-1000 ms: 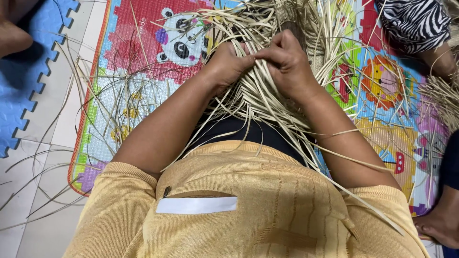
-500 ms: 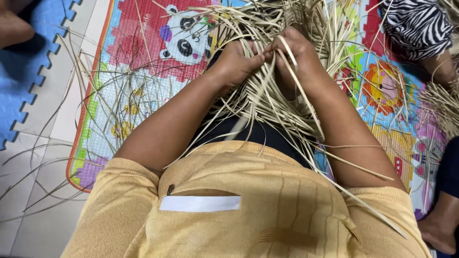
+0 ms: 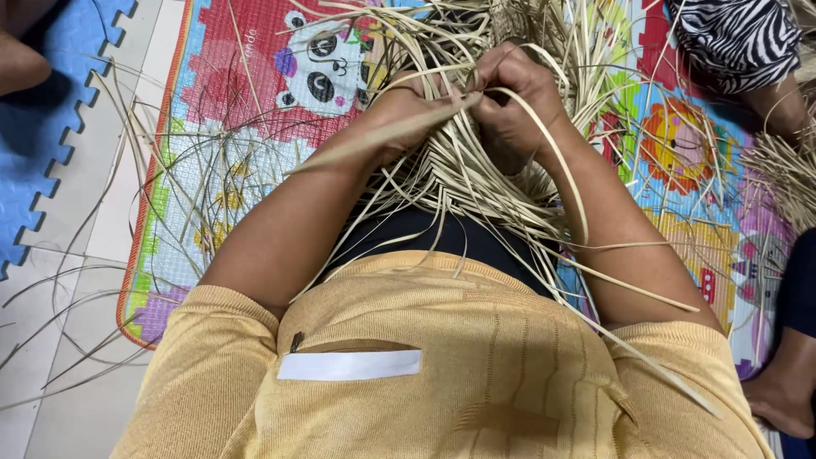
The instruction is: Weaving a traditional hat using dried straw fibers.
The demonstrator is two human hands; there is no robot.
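A: What's the biggest thing down there?

B: The play mat (image 3: 255, 102) on the floor (image 3: 59, 391), bright cartoon panels, with a blue foam mat (image 3: 38, 170) to its left. Another person in a striped garment (image 3: 739, 38) sits top right.

A: And the work?

B: A weave (image 3: 463, 174) of pale straw strips lies on the lap, over the play mat. Its middle, just below the hands, is plaited into a tight herringbone patch. All round that patch, loose strips (image 3: 595, 59) fan out unwoven, and many more trail onto the floor. I'd judge only a small part is woven and most is left.

A: The hands?

B: Both meet at the far edge of the woven patch. The left hand (image 3: 408, 110) has its fingers closed, pinching strips. The right hand (image 3: 514, 98) has its fingers curled shut on one strip (image 3: 565, 161), which loops back over the right forearm.
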